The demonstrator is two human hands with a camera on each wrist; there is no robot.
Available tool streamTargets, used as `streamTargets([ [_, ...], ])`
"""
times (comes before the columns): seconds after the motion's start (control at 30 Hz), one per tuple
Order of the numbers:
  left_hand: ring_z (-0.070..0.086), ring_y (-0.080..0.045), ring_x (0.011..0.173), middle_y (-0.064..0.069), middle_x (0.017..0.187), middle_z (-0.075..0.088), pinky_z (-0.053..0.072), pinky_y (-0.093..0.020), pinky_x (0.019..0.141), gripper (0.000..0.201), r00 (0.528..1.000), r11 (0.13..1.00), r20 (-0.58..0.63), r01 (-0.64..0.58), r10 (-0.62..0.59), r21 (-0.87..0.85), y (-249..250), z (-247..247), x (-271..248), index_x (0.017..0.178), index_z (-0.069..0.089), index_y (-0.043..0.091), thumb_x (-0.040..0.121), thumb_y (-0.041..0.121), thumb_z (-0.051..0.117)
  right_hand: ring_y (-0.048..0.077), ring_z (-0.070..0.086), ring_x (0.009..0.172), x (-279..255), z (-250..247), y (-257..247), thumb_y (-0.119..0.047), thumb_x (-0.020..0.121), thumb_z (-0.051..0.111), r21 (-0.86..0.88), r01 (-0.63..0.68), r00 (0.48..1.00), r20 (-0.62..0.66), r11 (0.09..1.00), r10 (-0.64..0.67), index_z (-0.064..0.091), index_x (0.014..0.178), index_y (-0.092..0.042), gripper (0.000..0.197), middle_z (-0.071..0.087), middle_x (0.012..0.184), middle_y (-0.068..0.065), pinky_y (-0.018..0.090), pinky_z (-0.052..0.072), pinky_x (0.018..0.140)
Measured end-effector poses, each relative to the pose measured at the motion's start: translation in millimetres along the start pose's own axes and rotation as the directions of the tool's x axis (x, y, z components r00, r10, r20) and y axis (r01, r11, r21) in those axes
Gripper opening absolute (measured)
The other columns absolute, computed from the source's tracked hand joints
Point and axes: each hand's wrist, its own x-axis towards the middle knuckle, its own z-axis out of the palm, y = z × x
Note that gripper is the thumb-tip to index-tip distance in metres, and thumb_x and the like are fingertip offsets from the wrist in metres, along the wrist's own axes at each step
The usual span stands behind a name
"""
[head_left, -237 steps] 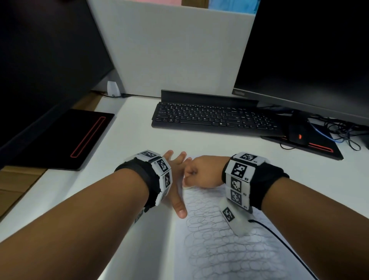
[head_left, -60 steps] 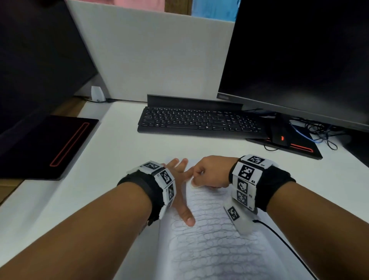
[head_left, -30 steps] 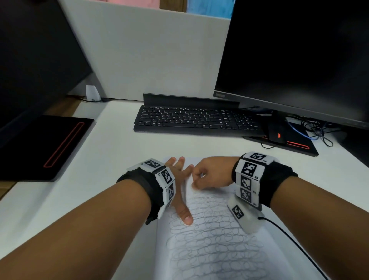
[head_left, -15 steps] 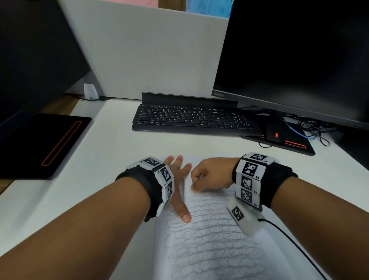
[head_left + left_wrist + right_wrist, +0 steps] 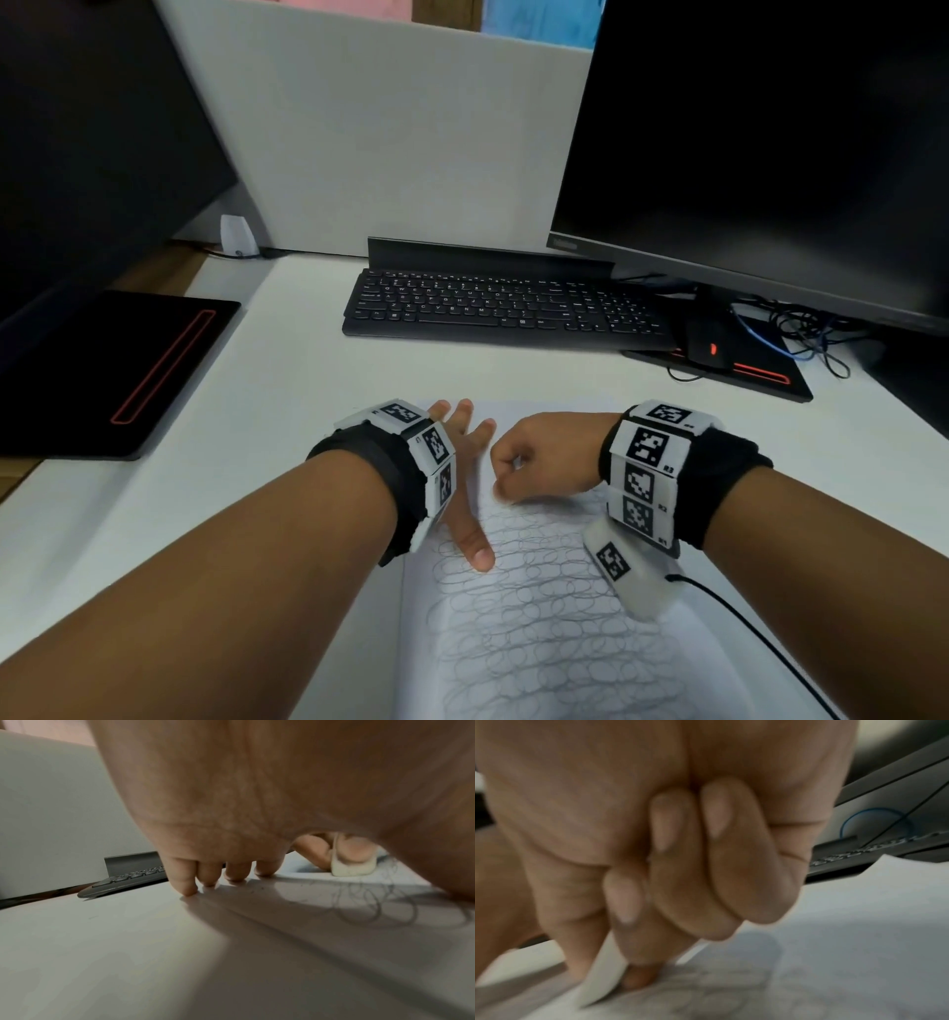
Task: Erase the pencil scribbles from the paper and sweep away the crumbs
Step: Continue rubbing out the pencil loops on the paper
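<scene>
The paper [image 5: 539,642], covered in pencil scribbles [image 5: 534,616], lies on the white worktop [image 5: 287,411] at six o'clock from the keyboard [image 5: 503,308], the right hand [image 5: 544,455] pinching a white eraser [image 5: 352,868] against its twelve-o'clock end, the left hand [image 5: 464,462] pressing it flat with fingers spread; no writing is legible.

A white desk [image 5: 287,411] filled the frame. On it lay a scribbled sheet of paper [image 5: 539,642] at lower centre, a black keyboard [image 5: 493,306] at upper centre, and black pads at far left [image 5: 118,370] and right [image 5: 760,375].
</scene>
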Motion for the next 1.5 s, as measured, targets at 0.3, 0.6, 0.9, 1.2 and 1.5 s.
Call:
streamTargets([
  [0.3, -0.020, -0.030, 0.147, -0.005, 0.159, -0.028, 0.000, -0.060, 0.118, 0.139, 1.000, 1.000, 0.000, 0.003, -0.003, 0.017, 0, 2, 3, 0.152, -0.021, 0.027, 0.063, 0.069, 0.076, 0.012, 0.053, 0.072, -1, -3, 5, -0.037, 0.092, 0.061, 0.004, -0.012, 1.000, -0.005, 1.000, 0.012, 0.057, 0.075, -0.020, 0.024, 0.059, 0.076, -0.003, 0.030, 0.045, 0.077],
  [0.6, -0.020, -0.029, 0.147, -0.005, 0.159, -0.028, 0.000, -0.059, 0.118, 0.140, 1.000, 1.000, -0.004, 0.001, -0.001, 0.000, -1, 2, 4, 0.152, -0.021, 0.027, 0.062, 0.068, 0.078, 0.014, 0.056, 0.078, -2, -4, 10, -0.038, 0.092, 0.062, 0.021, -0.020, 0.998, -0.066, 1.000, 0.021, 0.057, 0.074, -0.021, 0.024, 0.061, 0.081, -0.002, 0.034, 0.048, 0.083],
  [0.9, -0.020, -0.029, 0.147, -0.005, 0.159, -0.028, 0.000, -0.059, 0.118, 0.140, 1.000, 1.000, -0.007, 0.008, -0.008, -0.001, 1, 2, 3, 0.153, -0.021, 0.027, 0.062, 0.068, 0.078, 0.012, 0.054, 0.069, -4, -6, 15, -0.038, 0.092, 0.061, 0.019, -0.029, 0.996, -0.088, 0.999, 0.030, 0.058, 0.077, -0.020, 0.024, 0.060, 0.077, -0.002, 0.029, 0.045, 0.071],
  [1.2, -0.022, -0.028, 0.147, -0.005, 0.158, -0.030, -0.001, -0.060, 0.116, 0.141, 1.000, 1.000, 0.001, 0.010, -0.010, -0.008, 0, 3, 4, 0.152, -0.022, 0.027, 0.061, 0.068, 0.078, 0.014, 0.053, 0.075, -6, -4, 17, -0.036, 0.093, 0.060, 0.018, -0.031, 0.994, -0.108, 0.999, 0.033, 0.058, 0.078, -0.018, 0.023, 0.059, 0.079, -0.002, 0.034, 0.047, 0.079],
  [1.5, -0.022, -0.028, 0.147, -0.004, 0.158, -0.030, -0.001, -0.059, 0.116, 0.140, 1.000, 1.000, -0.001, 0.011, -0.011, -0.008, 0, 1, 3, 0.152, -0.022, 0.027, 0.062, 0.067, 0.078, 0.017, 0.057, 0.080, -8, -4, 19, -0.034, 0.093, 0.060, 0.012, -0.040, 0.995, -0.087, 0.999, 0.040, 0.057, 0.078, -0.018, 0.022, 0.061, 0.082, 0.000, 0.033, 0.047, 0.079],
])
